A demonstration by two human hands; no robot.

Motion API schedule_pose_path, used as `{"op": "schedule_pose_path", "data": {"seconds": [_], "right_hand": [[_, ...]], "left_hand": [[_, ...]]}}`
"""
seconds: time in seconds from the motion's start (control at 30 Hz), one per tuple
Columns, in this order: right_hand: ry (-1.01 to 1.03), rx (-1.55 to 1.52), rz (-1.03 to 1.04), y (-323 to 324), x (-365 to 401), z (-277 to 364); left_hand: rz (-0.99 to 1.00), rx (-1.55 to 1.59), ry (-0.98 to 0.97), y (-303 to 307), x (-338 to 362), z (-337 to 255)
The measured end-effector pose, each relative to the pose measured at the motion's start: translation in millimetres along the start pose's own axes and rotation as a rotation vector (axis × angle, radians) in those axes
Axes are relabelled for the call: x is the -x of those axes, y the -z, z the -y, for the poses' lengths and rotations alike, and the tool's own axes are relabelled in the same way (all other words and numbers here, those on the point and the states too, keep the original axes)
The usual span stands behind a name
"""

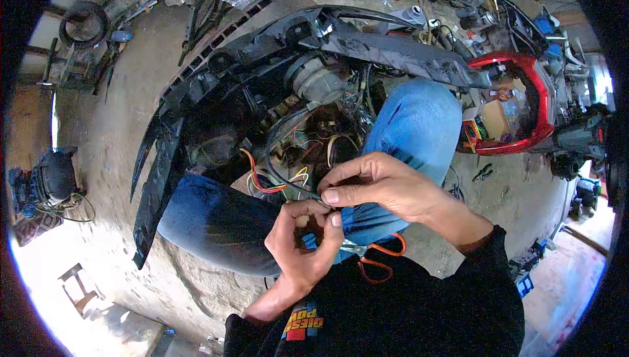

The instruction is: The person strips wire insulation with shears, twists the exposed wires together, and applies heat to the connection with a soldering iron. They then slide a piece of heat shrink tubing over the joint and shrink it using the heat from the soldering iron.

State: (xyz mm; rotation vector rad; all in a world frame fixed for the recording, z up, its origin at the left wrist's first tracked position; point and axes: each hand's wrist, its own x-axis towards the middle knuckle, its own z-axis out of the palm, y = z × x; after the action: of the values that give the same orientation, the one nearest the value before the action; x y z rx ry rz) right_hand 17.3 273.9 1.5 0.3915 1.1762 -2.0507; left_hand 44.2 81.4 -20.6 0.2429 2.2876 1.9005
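Observation:
My left hand (303, 244) pinches the end of a dark sheathed cable, thumb and fingertips close together. Just above it, my right hand (380, 188) grips the same cable (291, 185) between thumb and index finger. Red, yellow and white wires (257, 177) branch out around the cable, left of my hands, with a small connector (246, 143) at one end. Orange-handled scissors (380, 249) lie at my lap, beneath my hands. What sits between my fingertips is too small to make out.
A large black plastic fairing (242, 52) arches in front of my knees around a round lamp housing (316, 80). A red curved panel (545, 98) stands at the right beside an open cardboard box (495, 120). Pliers (483, 173) lie on the floor.

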Motion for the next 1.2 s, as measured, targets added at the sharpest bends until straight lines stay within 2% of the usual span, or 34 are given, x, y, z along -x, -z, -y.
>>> {"op": "schedule_pose_path", "data": {"seconds": [0.33, 0.53, 0.63, 0.73, 0.83, 0.87, 0.97, 1.07, 1.2], "right_hand": [[0.112, 0.051, -0.118, -10.8, -5.7, -7.9], [0.069, 0.123, -0.133, -13.9, -5.9, -11.1], [0.045, 0.043, -0.097, -15.9, -9.3, -13.8], [0.387, 0.377, -0.327, -35.4, -3.6, -6.9], [0.626, 0.733, -0.330, -42.4, 14.0, 6.2], [0.573, 0.751, -0.321, -45.2, 20.8, 11.5], [0.668, 0.944, -0.279, -35.9, 24.7, 18.3], [0.715, 1.084, -0.266, -38.0, 25.0, 19.7], [0.819, 1.112, -0.336, -47.6, 21.8, 6.1]], "left_hand": [[-0.122, -0.006, 0.163, -4.4, 7.0, 3.6], [-0.190, 0.022, 0.181, -6.0, 11.2, 13.9], [-0.260, 0.342, 0.305, -12.9, 7.0, -3.1], [-0.310, 0.442, 0.251, -16.9, 4.6, -8.1], [-0.305, 0.176, -0.083, -13.5, 0.8, 5.5], [-0.308, 0.118, -0.134, -11.7, -0.9, 5.5], [-0.224, 0.055, -0.062, -2.9, 8.2, 13.4], [-0.213, 0.042, -0.083, 0.0, 3.1, 11.4], [-0.230, -0.033, -0.166, 4.4, -6.2, -1.0]]}}
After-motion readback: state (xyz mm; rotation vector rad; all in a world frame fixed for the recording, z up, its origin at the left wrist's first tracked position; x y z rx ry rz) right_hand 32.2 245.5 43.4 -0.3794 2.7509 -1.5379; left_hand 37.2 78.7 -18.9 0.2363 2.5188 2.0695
